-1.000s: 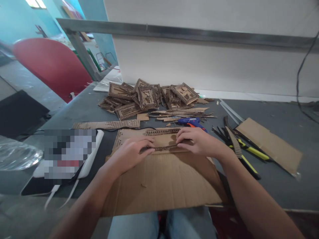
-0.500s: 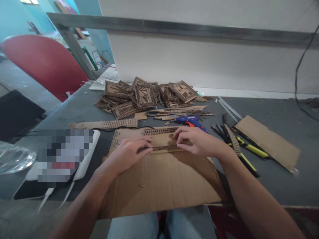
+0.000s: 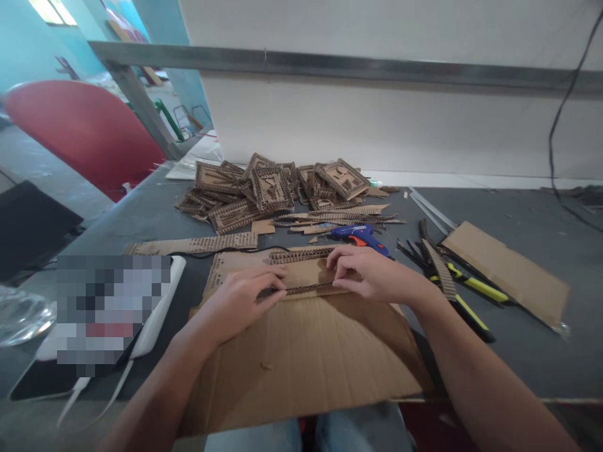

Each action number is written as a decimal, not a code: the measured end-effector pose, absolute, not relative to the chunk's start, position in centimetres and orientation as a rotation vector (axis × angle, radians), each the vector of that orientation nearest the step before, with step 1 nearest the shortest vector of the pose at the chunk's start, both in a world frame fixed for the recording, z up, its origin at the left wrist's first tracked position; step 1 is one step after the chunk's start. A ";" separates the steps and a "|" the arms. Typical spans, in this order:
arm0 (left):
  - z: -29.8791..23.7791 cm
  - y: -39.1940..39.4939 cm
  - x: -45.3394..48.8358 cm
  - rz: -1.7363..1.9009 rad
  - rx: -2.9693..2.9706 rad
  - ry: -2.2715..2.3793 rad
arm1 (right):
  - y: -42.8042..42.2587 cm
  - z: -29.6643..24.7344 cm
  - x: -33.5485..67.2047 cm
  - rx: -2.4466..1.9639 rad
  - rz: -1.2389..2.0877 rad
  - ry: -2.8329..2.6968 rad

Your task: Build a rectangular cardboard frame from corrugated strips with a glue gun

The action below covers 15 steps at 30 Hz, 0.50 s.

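A thin corrugated cardboard strip lies along the near edge of a small cardboard piece. My left hand pinches the strip's left end between thumb and fingers. At its right end, the fingertips of my right hand close on the same strip. Along the far edge of the small piece runs another corrugated strip. Beneath both hands is a large cardboard sheet, reaching over the table's front edge. A blue glue gun lies just beyond my right hand.
Decorated cardboard frames are heaped at the back, with loose strips before them. To the right lie yellow-black pliers and a cardboard panel. A white device with cables and a clear plastic object are at left.
The camera view has tilted slightly, so the scene sits a little lower. Both hands stay on the strip with almost no visible movement.
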State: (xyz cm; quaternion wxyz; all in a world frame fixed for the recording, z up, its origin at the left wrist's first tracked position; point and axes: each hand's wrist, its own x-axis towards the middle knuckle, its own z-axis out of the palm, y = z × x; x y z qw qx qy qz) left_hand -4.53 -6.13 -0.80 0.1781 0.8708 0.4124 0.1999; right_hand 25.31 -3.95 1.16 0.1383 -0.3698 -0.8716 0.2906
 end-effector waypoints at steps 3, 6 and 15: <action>-0.8 -6.1 -4.5 0.566 2.465 1.171 | -3.7 1.2 25.7 -1.101 0.868 -2.515; -0.9 -6.1 -4.5 0.571 2.476 1.163 | -3.6 1.3 26.3 -1.097 0.881 -2.528; -1.3 -5.8 -5.0 0.661 2.510 1.086 | -3.8 1.7 26.4 -1.112 0.892 -2.538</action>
